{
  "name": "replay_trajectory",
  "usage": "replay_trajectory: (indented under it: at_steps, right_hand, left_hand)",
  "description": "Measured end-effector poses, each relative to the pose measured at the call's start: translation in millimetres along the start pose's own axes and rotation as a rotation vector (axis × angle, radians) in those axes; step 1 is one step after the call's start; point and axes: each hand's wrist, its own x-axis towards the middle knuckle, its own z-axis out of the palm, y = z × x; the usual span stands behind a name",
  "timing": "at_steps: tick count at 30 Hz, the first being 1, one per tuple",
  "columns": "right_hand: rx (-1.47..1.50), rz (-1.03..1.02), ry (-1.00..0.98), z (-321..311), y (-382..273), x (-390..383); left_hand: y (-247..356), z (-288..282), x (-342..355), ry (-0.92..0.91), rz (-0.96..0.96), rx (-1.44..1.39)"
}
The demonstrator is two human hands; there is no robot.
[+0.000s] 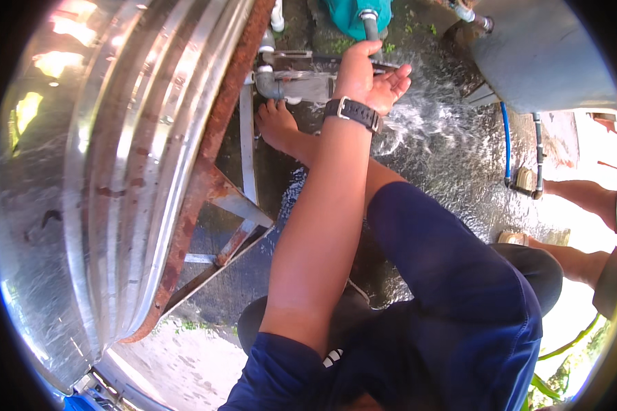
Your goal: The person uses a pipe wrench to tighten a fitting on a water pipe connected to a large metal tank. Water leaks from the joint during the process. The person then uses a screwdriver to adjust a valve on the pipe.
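My left hand [373,85], wearing a black watch, reaches up the middle with its palm partly turned up, thumb stretched out and fingers loosely curled apart from it. It is beside a grey pipe [371,26] on a turquoise pump body [343,17] and over a dark metal bar [325,59]; whether it touches either is unclear. A grey elbow fitting [267,85] and horizontal pipe lie left of the hand, above my bare foot [275,129]. Water [428,120] splashes white on the wet concrete right of the hand. My right hand is not in view.
A ribbed steel tank [89,178] on a rusty angle-iron stand [224,192] fills the left. At upper right are a grey tank [541,51], a blue pipe [506,144] and a dark pipe [538,151]. Another person's legs [583,264] are at the right edge.
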Motion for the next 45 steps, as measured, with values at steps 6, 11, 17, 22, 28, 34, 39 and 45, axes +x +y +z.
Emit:
replay_trajectory:
  at_steps: [6,11,17,22,28,34,39,45]
  right_hand:
    - [0.032,-0.25,-0.13,-8.6,20.1,20.2]
    - [0.071,-0.444,-0.225,-41.2,34.9,1.2]
    - [0.29,-0.571,-0.222,-74.2,33.7,-45.7]
    - [0.271,-0.631,-0.234,-114.2,63.8,-137.1]
    - [0.453,-0.128,-1.133,-223.9,174.8,-198.2]
    - [0.615,0.192,-1.065,-333.3,305.4,-215.5]
    - [1.3,0.057,-0.456,-332.5,327.0,-208.5]
    - [1.8,-0.12,-0.197,-277.3,295.0,-94.3]
  left_hand:
    - [-5.9,1.1,-2.7,0.013,0.027,0.029]
    - [-6.8,3.1,-6.2,0.022,0.032,0.007]
    - [-8.6,5.4,0.9,0.038,0.046,-0.03]
    - [-9.8,7.4,8.0,0.082,0.067,-0.04]
    - [-14.7,-4.5,6.0,0.014,0.047,0.046]
    - [-17.4,-11.8,-2.2,-0.066,0.103,0.086]
    - [-21.0,-12.4,0.8,-0.031,0.141,0.133]
    - [-26.2,-20.7,2.0,0.04,0.194,0.175]
